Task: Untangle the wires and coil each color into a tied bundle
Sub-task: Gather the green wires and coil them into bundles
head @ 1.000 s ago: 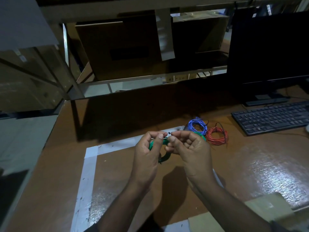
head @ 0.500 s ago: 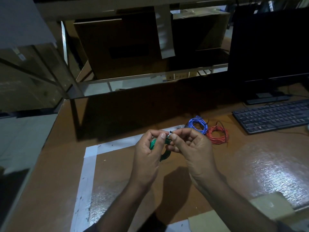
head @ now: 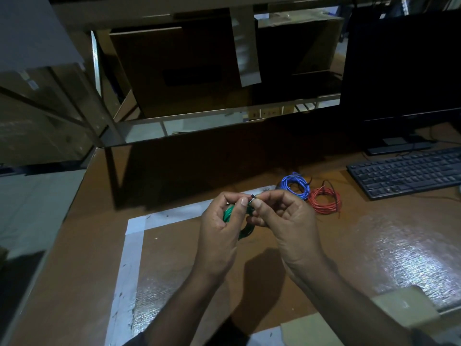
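White tape lines (head: pixel 134 248) mark a work square on the brown surface (head: pixel 374 245). Above its far edge, your left hand (head: pixel 219 231) has its fingers curled round the green wire coil (head: pixel 228 213), thumb laid across the loops. Coil is held off the surface, mostly hidden between your palms; only part of the loops shows.

Your right hand (head: pixel 287 226) pinches a small dark tie end (head: pixel 253 196) at the top of the coil, thumb and forefinger closed on it, just beside the left thumb tip. Judged: you are securing the tie on green, the last colour.

Handling note: thin insulated wire, light, springy. Loops will likely fan open if the left grip loosens. Hold across the whole bunch, close to the tie point, and work the tie by its very end.

Further right, lying on the surface: blue wire bundle (head: pixel 295 184), then red wire bundle (head: pixel 324 199), touching each other, each apparently bound with a dark tie. Beyond them, the keyboard (head: pixel 409 171) and monitor (head: pixel 404 66).
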`<state>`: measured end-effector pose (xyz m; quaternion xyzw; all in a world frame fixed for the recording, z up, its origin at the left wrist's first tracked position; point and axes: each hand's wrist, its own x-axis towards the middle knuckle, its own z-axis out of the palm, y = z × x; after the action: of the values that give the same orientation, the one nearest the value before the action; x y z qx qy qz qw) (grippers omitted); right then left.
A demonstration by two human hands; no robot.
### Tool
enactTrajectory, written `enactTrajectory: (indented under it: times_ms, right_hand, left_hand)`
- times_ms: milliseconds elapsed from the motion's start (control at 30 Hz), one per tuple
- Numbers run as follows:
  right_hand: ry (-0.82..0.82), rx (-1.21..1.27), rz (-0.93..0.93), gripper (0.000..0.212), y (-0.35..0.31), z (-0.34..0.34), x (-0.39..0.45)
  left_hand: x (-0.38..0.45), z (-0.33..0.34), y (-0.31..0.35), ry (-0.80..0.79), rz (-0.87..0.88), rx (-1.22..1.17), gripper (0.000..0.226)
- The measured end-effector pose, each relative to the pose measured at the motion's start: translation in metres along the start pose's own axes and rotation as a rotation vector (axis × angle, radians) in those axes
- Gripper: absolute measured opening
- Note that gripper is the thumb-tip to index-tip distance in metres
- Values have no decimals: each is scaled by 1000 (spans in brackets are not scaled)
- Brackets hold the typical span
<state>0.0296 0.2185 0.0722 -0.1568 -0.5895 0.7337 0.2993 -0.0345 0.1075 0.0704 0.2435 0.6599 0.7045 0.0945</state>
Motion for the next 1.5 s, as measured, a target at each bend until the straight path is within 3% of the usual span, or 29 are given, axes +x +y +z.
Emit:
enactTrajectory:
  times_ms: [600, 1100, 1367, 1500]
  right_hand:
    - [-8, 7, 18, 10, 4, -1, -1]
    - [-25, -273, -106, 9, -4, 0, -1]
    - [-8, -134, -96, 20, -5, 1, -1]
    - [-50, -201, -120, 18, -6, 0, 1]
  left_hand:
    - [-2, 1, 4, 2, 3, -21, 21]
    - [-3, 3, 1, 12, -46, -50, 24]
    - [0, -1, -2, 30, -50, 2, 23]
    - [-2, -1, 0, 4, -62, 11, 21]
